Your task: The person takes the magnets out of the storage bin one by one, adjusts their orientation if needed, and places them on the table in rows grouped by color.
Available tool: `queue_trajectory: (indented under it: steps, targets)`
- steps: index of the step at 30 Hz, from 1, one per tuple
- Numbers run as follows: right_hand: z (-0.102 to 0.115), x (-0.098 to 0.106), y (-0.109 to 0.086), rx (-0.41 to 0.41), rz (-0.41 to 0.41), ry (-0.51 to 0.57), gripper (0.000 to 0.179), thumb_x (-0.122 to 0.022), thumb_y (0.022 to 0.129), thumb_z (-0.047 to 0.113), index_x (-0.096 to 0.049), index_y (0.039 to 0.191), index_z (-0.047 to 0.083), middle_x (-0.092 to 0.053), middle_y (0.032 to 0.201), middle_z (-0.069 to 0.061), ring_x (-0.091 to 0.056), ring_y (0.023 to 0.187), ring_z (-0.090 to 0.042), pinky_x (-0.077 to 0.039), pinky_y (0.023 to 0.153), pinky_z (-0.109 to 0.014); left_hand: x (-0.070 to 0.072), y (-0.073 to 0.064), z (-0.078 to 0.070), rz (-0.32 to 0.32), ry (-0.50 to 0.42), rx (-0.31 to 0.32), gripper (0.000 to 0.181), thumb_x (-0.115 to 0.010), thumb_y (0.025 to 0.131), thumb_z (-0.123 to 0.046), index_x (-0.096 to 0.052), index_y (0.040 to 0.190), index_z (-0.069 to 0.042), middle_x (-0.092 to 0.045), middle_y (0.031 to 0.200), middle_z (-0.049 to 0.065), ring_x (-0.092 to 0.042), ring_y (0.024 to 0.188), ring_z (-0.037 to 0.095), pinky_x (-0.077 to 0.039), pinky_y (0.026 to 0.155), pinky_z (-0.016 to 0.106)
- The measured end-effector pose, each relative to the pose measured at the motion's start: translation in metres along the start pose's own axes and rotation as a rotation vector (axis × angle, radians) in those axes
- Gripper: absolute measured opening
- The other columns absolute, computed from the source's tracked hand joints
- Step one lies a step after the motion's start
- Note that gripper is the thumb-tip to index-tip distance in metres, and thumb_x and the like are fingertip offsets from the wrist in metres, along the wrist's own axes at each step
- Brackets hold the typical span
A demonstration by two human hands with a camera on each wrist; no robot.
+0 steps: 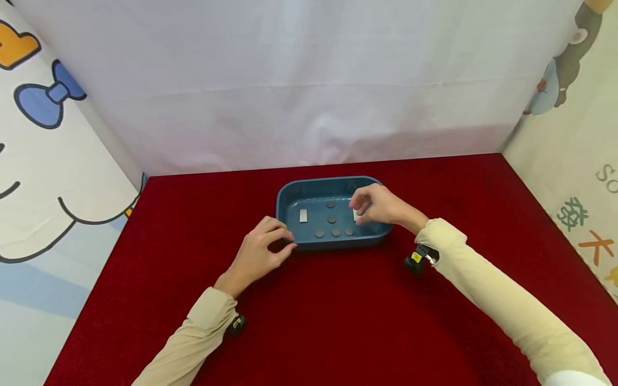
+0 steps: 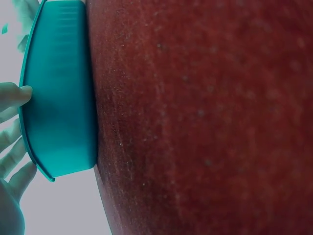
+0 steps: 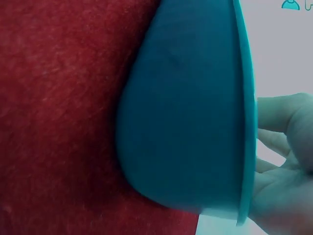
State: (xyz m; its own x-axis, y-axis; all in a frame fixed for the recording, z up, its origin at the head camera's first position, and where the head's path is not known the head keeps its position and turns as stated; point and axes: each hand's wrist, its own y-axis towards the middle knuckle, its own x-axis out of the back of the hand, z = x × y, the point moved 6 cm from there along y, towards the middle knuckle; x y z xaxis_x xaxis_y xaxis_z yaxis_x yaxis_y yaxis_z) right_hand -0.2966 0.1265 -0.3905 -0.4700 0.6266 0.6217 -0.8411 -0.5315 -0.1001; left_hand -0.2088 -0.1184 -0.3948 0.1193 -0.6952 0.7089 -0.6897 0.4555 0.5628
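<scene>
A blue rectangular basin (image 1: 338, 245) with rounded corners sits toward the back of the red table. Inside lie several flat grey discs (image 1: 331, 219), like coins, and a small white rectangular piece (image 1: 303, 215) on the left. My left hand (image 1: 260, 249) holds the basin's front left corner, thumb and fingers spread along the rim. Over the right wall, my right hand (image 1: 381, 205) reaches in with bent fingers. A second white piece (image 1: 356, 215) shows between its thumb and fingers; I cannot tell whether they pinch it. In the right wrist view, the basin wall hides those fingertips.
The red cloth (image 1: 314, 321) covers the table around the basin. Behind it hangs a white curtain (image 1: 314, 80). Printed cartoon panels (image 1: 43, 177) stand along the left and right sides. A small black camera is strapped at each wrist.
</scene>
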Motion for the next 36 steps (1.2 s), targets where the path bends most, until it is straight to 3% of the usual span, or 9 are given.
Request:
queue_trajectory:
  steps: [11,24,36]
  targets:
    - [-0.005,-0.017,0.011,-0.031,0.108,-0.06,0.024,-0.074,0.069,-0.013,-0.065,0.09,-0.004,-0.063,0.088,-0.017,-0.062,0.074,-0.021,-0.054,0.068,-0.033,-0.002,0.0,0.001,-0.006,-0.017,-0.003,0.009,-0.076,0.078,-0.012,-0.071,0.085,-0.01,-0.059,0.095,0.002,-0.052,0.093,0.016,-0.049,0.081,0.031]
    - [0.002,-0.033,0.014,0.019,0.09,-0.283,0.014,-0.081,0.068,-0.004,-0.073,0.076,0.003,-0.068,0.077,-0.005,-0.061,0.076,-0.019,-0.053,0.068,-0.032,-0.002,0.0,0.001,-0.001,-0.026,0.004,0.008,-0.076,0.079,-0.013,-0.071,0.085,-0.011,-0.059,0.095,0.001,-0.052,0.093,0.015,-0.049,0.081,0.031]
    - [0.009,-0.038,0.014,0.092,0.095,-0.356,0.013,-0.077,0.07,-0.006,-0.072,0.075,0.005,-0.067,0.073,-0.002,-0.061,0.07,-0.013,-0.052,0.066,-0.029,-0.001,0.0,0.002,-0.013,-0.029,0.004,0.009,-0.077,0.078,-0.012,-0.071,0.085,-0.011,-0.06,0.095,0.001,-0.052,0.094,0.016,-0.049,0.082,0.032]
